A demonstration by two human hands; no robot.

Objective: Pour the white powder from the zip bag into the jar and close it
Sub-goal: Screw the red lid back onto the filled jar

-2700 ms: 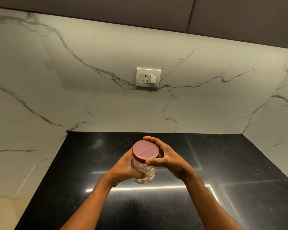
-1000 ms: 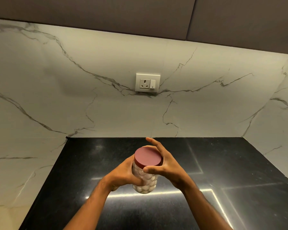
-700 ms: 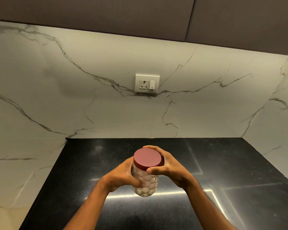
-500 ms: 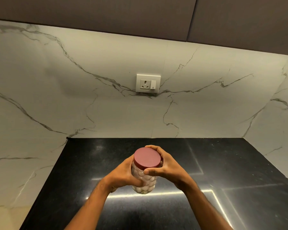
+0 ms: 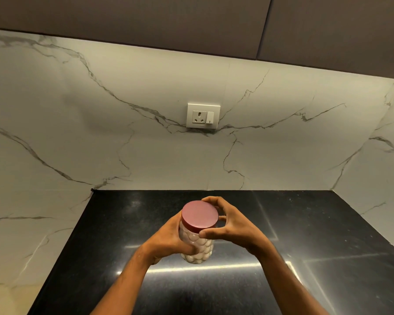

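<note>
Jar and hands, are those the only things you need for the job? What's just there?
Needed for the job:
jar, white inside
red lid
left hand, gripping the jar
right hand, gripping the red lid

Just there:
black counter
wall socket
marble wall
cabinets

— Where's the room?
— Black countertop point(image 5: 316, 223) lies bare left and right of centre.
— What blocks?
— Marble backsplash point(image 5: 146, 155) behind, side wall point(image 5: 384, 144) at right, cabinets point(image 5: 146, 19) along the top
</note>
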